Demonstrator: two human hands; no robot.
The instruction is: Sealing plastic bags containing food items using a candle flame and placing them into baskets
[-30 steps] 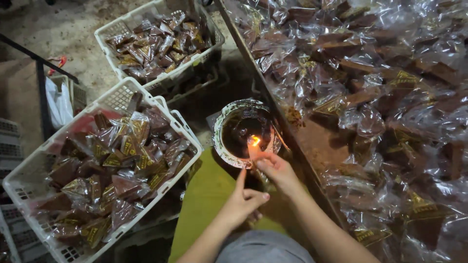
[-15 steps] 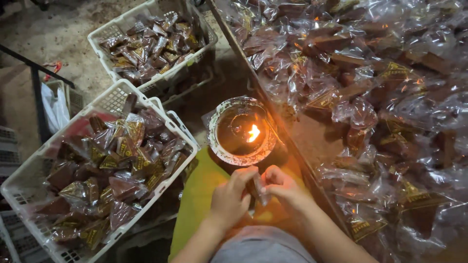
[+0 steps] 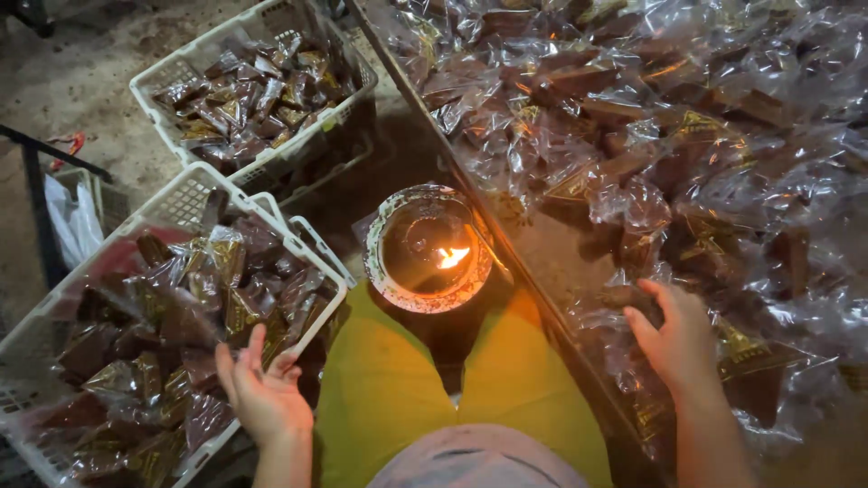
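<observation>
Leftmost, the left hand (image 3: 264, 390) hovers with fingers spread over wrapped brown sweets in the near white crate (image 3: 194, 194). Between the knees a bowl (image 3: 425, 248) holds a small flame (image 3: 450, 258). Rightward, the right hand (image 3: 678, 339) rests, fingers loosely curled, on the wrapped sweets (image 3: 651, 136) heaped across the tabletop.

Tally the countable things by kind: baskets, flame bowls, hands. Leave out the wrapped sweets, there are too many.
White plastic baskets of wrapped brown sweets: 2, the near basket and the far basket
Round bowl with a flame: 1
Hands: 2, left hand at the near basket's edge, right hand on the loose pile of wrapped sweets
Total: 5
</observation>
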